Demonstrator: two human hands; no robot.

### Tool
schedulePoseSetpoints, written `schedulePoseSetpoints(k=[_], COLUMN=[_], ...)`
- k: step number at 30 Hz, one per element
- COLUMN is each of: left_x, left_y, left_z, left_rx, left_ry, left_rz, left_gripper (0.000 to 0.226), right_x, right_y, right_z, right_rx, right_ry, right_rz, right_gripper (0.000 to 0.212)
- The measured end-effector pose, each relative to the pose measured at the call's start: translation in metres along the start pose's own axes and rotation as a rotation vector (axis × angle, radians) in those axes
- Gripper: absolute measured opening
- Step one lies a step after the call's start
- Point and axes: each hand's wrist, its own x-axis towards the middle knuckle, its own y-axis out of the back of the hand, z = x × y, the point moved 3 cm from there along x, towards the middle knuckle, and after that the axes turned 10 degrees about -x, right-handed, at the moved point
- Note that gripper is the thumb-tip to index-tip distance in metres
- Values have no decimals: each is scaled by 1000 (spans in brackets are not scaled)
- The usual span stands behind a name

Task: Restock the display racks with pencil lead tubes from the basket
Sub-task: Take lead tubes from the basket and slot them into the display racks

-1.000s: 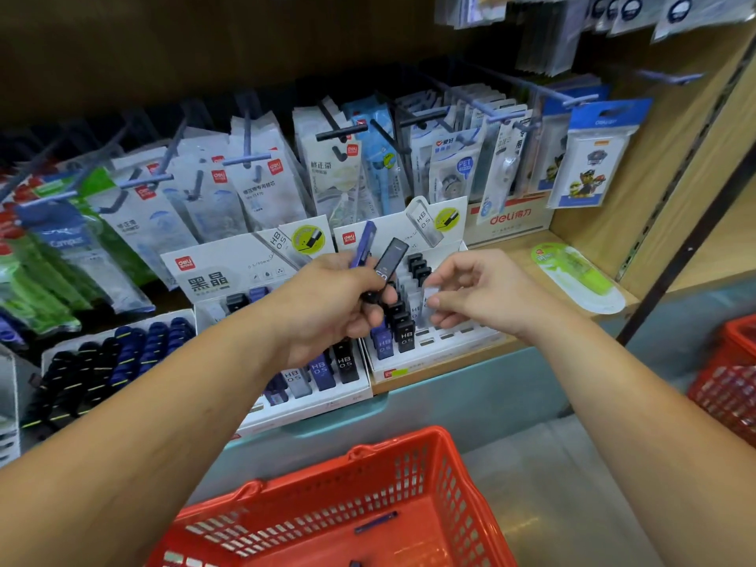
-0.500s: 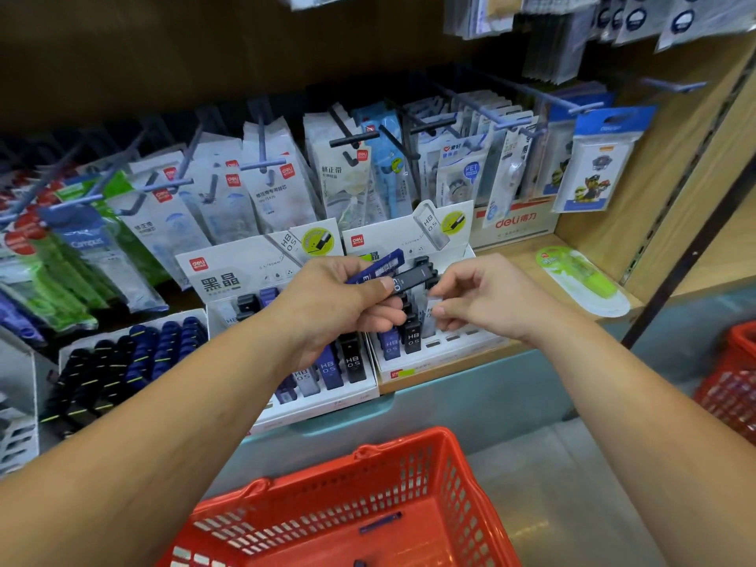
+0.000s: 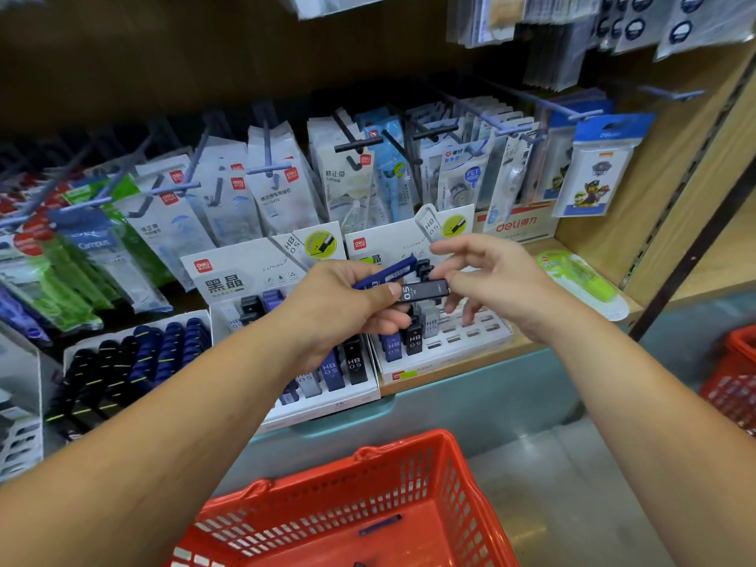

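The left hand point(image 3: 339, 308) grips two slim rectangular plastic pencil lead tubes, held above the front edge of the wooden shelf point(image 3: 458, 376): a glossy blue tube point(image 3: 386, 275) and, just below it, a black tube point(image 3: 427, 290) printed "0.5". The right hand point(image 3: 495, 280) is relaxed, with its fingers spread. Its thumb tip touches the black tube's right end, and no finger curls round it.

Two white cardboard display racks stand side by side at the shelf's front edge. The left rack point(image 3: 245, 276) holds rows of upright blue, black and grey tubes marked "HB 0.5". The right rack point(image 3: 470, 333) has a few tubes on its left side, and the slots on its right side are bare.

Below, the red perforated plastic basket point(image 3: 458, 476) contains one blue tube point(image 3: 378, 524) lying flat. A second red basket point(image 3: 732, 382) sits at the right edge of the view. Packets hang on pegs behind the racks.
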Motion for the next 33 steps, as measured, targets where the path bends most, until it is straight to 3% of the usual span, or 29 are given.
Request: schedulePoseSetpoints(k=[6,9,15,18,22,24,28,33], left_x=[-1,0,4,5,6,8,11,13], left_y=[-5,-7,1,0,0,4,12,16], left_z=[1,3,9,8,6,6,5,3], left_rx=[18,-33,63,178,270,243,304,334], left_ry=[-25,-21,-25,-22,-66,-84,-106,-133], left_rz=[-42,9,109,71,32,90,148,184], left_gripper=[17,21,30,30,15,4,7,15], right_x=[-6,-2,7,13,16,16,16,18], right_y=[-6,-6,10,8,7,6,5,2], right_z=[-11,-11,11,21,25,27,37,45], right_rx=[8,-75,-88,-40,8,14,-43,-95], right_ry=[22,7,-64,-81,-84,-68,-120,-130], right_rz=[-205,-213,-71,61,175,199,191,191], right_gripper=[10,13,22,21,16,22,16,29])
